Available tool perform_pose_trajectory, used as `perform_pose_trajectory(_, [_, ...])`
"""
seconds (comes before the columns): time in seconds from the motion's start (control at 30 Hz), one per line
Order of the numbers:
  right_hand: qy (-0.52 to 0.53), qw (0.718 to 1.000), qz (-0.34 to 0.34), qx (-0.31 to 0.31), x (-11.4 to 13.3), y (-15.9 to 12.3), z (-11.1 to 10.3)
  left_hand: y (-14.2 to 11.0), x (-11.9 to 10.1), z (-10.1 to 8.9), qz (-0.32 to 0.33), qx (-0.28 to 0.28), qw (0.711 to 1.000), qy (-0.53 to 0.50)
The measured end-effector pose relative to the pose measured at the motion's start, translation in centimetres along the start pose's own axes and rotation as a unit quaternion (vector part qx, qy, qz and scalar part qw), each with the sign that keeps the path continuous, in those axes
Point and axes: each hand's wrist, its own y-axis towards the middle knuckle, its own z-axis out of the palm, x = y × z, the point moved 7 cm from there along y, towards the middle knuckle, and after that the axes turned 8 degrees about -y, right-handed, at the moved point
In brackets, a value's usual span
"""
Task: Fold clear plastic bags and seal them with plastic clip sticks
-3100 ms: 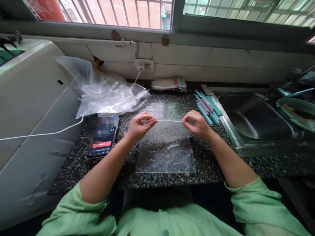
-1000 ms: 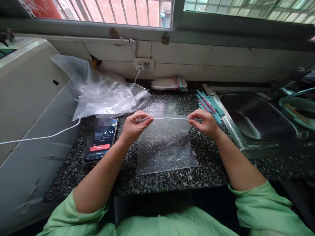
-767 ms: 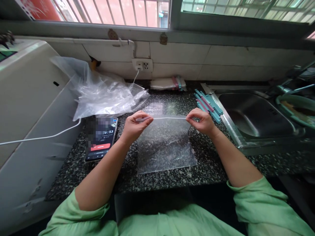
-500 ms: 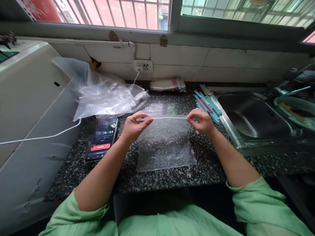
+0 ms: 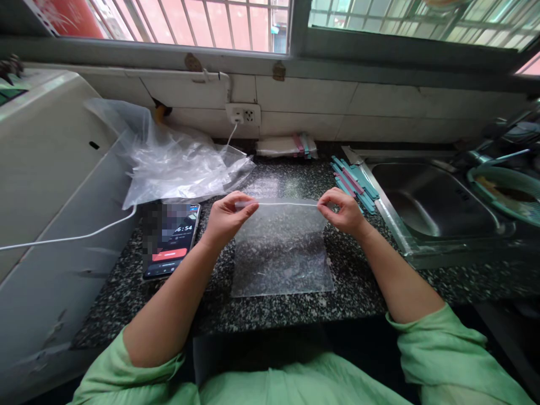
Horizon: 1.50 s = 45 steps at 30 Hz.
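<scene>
**Pinching a clear plastic bag [image 5: 283, 253] at both ends of a thin white line [image 5: 287, 203]**

Lying near the middle of the speckled tabletop [image 5: 358, 287], near edge towards the body, far edge up at the fingers. Spread fairly smooth, with only small creases and glints across the near half.

At the left end, gripped between thumb and curled fingers of the left hand [image 5: 228, 218]; at the right end, pinched the same way by the right hand [image 5: 343, 212]. Drawn nearly straight between the two pinches. Impossible to tell whether built into the bag or a separate strip.

Judging from the pose, now at the step of handling the far edge along that white line. Seems to call next for a firm pinch at each end and even tension, without puckering the film.

Beyond the right hand, beside the sink [image 5: 422, 202]: a loose pile of teal and pink strips [image 5: 354, 184]. Far back, against the wall: a pale flat bundle [image 5: 278, 147] with pink and teal at its right end. Far left: a crumpled heap of clear plastic [image 5: 181, 166].

As for writing, legible only on the phone [image 5: 174, 242], left of the left forearm: "6:54" in white digits, with the screen's left part masked by blocks. Too small to read on the red button. No brand or label to be made out on bag, strips or bundle.
</scene>
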Motion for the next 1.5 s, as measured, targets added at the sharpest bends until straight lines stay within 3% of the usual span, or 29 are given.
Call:
perform_pose_trajectory(0.33, [-0.009, 1.0, 0.0, 0.023, 0.3, 0.0, 0.3, 0.0, -0.2, 0.3, 0.022, 0.005, 1.0, -0.001])
perform_pose_trajectory(0.6, [-0.026, 1.0, -0.009, 0.007, 0.2, 0.1, 0.0, 0.1, -0.1, -0.1, 0.007, 0.009, 1.0, 0.009])
perform_pose_trajectory(0.9, [-0.104, 0.994, -0.036, 0.018, 0.5, 0.0, 0.2, 0.0, -0.4, 0.4, 0.036, 0.019, 0.999, 0.02])
perform_pose_trajectory(1.5, [-0.102, 0.992, -0.068, 0.032, 1.1, -0.1, 0.8, -0.2, 0.3, 0.8, 0.055, 0.035, 0.998, 0.016])
